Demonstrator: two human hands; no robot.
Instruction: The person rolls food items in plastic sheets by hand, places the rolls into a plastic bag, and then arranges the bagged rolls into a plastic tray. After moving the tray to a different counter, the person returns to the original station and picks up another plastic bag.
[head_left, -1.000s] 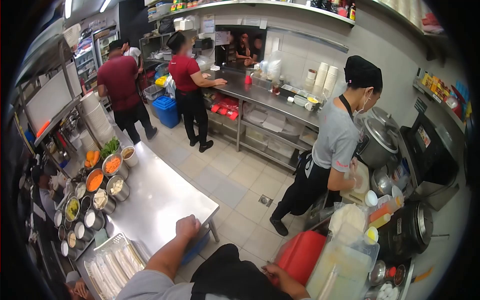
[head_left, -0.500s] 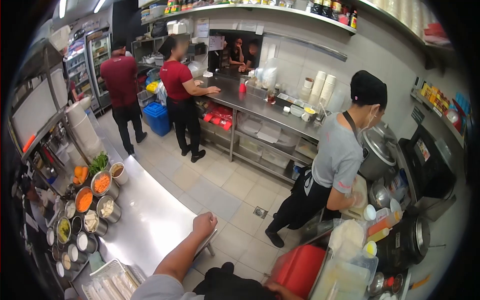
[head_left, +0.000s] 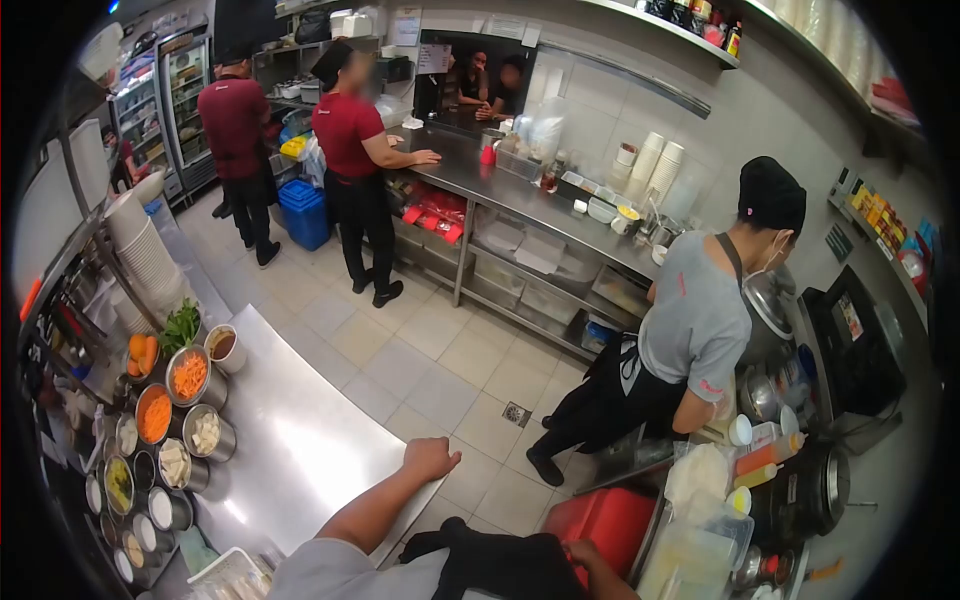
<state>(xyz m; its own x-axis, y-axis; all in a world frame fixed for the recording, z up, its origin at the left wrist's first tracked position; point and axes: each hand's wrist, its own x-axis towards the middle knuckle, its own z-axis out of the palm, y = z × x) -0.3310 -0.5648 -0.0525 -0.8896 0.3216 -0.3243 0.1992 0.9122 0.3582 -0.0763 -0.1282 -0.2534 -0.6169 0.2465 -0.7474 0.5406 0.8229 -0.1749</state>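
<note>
Here my left hand (head_left: 430, 459) rests on the near edge of the shiny stainless-steel desk (head_left: 290, 440), fingers curled loosely under and gripping nothing, the bare forearm running back toward my grey sleeve. My right hand (head_left: 583, 553) sits low at the bottom of the view, just beside the red plastic bin (head_left: 600, 520) and against the dark cloth at my lap; I cannot tell whether its fingers are spread or closed, since most of it is hidden.

Along the far left side of the desk stand rows of round metal tubs (head_left: 160, 440), two of them filled with shredded orange carrot, others with pale cubes and sauces, and a bunch of green herbs (head_left: 180, 325) at the back. A white wire tray (head_left: 230, 573) lies at the desk's near corner.

To my right, a person in a grey shirt, black apron and black cap (head_left: 700, 320) bends over a cluttered counter holding squeeze bottles (head_left: 765, 458) and a dark rice cooker (head_left: 810, 490). Across the tiled floor (head_left: 420, 360), two people in red shirts (head_left: 345, 135) stand well apart from me, one touching a long steel counter (head_left: 520, 195), near a blue crate (head_left: 303, 210).
</note>
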